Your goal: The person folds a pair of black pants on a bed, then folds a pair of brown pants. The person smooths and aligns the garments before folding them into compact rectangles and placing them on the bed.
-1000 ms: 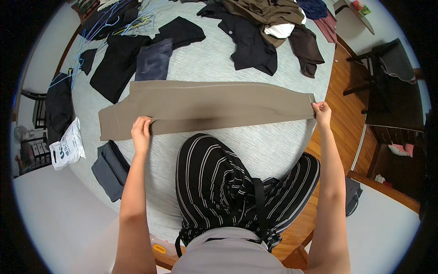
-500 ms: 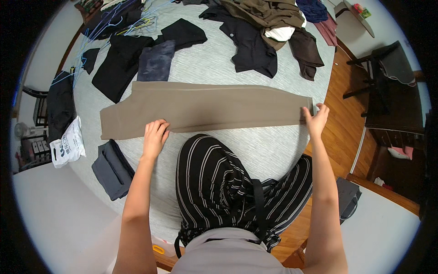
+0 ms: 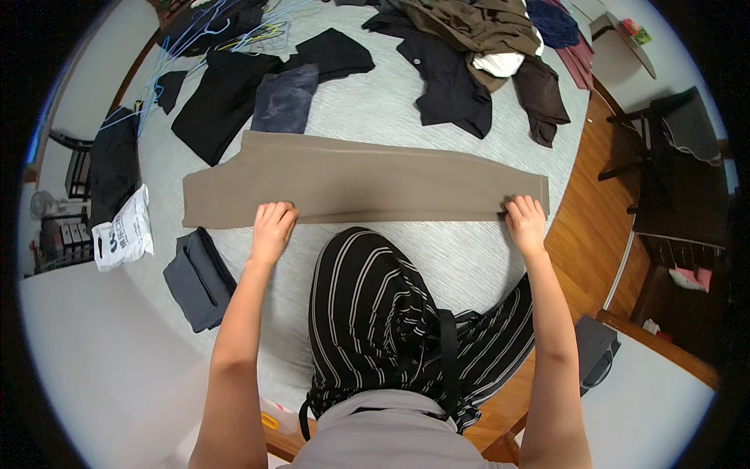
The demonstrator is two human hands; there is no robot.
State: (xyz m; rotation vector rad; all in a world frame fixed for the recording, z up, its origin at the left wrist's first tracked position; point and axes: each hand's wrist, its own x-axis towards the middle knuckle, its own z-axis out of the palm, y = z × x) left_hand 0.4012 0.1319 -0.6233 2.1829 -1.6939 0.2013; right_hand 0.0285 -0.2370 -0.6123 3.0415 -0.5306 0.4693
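Taupe trousers, head view: folded lengthwise, laid flat on a pale grey surface, just beyond both hands and running sideways past each. Waist end sticks out left of the left hand; leg end reaches just right of the right hand. Both hands on the near long edge, well apart. Left: fingers bent and close together, tips on the cloth; can't tell if it's pinched. Right: fingers curled at the edge near the hem, thumb side against the fabric; grip can't be told either.

Below and left of left hand, beside the forearm: folded dark grey garment. Further left, white plastic bag with dark clothing next to it. Beyond left hand, past the trousers: black garment, slate-blue folded piece, tangle of blue hangers farther off.

Beyond right hand: black top, olive-brown heap, white cloth, dark brown piece. Right of right hand: wooden floor, dark chair farther out. Between the forearms: person's striped black trousers.
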